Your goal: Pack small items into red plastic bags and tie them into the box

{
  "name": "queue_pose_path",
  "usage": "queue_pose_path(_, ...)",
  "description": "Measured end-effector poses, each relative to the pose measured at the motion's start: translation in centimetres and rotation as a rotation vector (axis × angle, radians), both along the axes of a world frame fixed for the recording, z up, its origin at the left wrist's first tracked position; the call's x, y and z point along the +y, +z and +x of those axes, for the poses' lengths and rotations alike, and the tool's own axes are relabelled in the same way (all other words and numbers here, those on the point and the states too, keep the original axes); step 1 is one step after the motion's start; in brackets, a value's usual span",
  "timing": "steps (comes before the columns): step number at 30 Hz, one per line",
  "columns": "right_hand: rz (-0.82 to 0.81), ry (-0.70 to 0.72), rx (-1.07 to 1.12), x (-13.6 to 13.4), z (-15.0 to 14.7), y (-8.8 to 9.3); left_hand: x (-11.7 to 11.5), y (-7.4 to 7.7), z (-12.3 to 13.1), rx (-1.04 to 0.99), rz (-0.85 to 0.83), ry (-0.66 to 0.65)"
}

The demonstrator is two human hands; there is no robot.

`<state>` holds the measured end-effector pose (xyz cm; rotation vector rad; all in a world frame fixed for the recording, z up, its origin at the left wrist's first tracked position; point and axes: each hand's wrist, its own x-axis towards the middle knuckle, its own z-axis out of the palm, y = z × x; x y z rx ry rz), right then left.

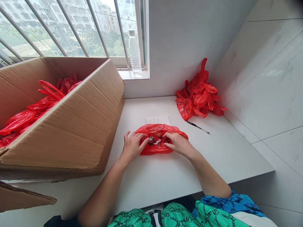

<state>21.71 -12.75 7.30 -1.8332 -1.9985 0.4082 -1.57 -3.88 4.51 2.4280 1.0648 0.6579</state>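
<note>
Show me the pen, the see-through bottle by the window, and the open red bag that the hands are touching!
Pen (198, 127): head view, middle of its barrel.
See-through bottle (135, 55): head view, middle of its side.
Open red bag (156, 151): head view, front wall, below its opening.

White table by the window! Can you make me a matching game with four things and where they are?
1. bottle
2. pen
3. open red bag
4. cardboard box

A. between the left hand and the right hand
B. at the left, with red plastic inside
C. on the windowsill
D. on the table, by the red heap

Pairs: 1-C, 2-D, 3-A, 4-B
</note>
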Motion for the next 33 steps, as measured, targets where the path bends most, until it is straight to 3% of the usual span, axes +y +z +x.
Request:
queue_pose_path(5,-0.004,-0.035,-0.161,-0.2,-0.3,-0.8,-0.3,0.2,0.3,-0.046,0.086,0.03)
queue_pose_path(9,0.137,-0.037,-0.154,0.0,-0.3,-0.4,-0.3,0.4,0.3,-0.08,0.13,0.033)
queue_pose_path(14,0.279,-0.103,0.249,-0.1,-0.8,1.0,-0.6,0.6,0.5,-0.154,0.162,-0.011)
queue_pose_path(18,0.173,-0.119,0.699,0.1,-1.3,0.9,-1.2,0.7,1.0,-0.181,0.125,-0.118)
queue_pose_path(21,0.048,-0.094,0.89,0.4,-1.6,0.4,-1.6,0.6,1.3,-0.176,0.099,-0.153)
queue_pose_path(25,-0.029,-0.069,0.937,0.6,-2.0,0.0,-1.6,0.5,1.3,-0.156,0.062,-0.147)
queue_pose_path(33,0.002,-0.064,0.876,0.4,-2.3,-0.3,-1.4,0.3,1.2,-0.163,0.071,-0.143)
